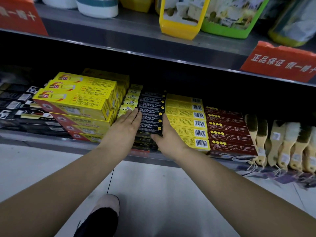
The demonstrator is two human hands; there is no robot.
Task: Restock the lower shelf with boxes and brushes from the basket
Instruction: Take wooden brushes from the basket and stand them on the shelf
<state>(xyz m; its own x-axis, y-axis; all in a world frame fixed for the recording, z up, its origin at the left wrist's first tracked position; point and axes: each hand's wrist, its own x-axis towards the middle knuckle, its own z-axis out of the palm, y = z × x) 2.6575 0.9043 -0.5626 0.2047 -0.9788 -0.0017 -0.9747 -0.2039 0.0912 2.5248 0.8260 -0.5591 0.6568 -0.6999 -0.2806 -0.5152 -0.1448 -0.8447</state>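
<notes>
A row of black boxes lies in the middle of the lower shelf. My left hand lies flat with straight fingers against the row's left side. My right hand presses the row's right side, thumb under the front box. Large yellow boxes are stacked to the left, flat yellow boxes and dark red boxes to the right. Several wooden brushes stand at the far right of the shelf. No basket is in view.
Black packages fill the shelf's far left. The upper shelf overhangs close above, carrying yellow and green containers and red signs. My shoe stands on the pale floor below the shelf edge.
</notes>
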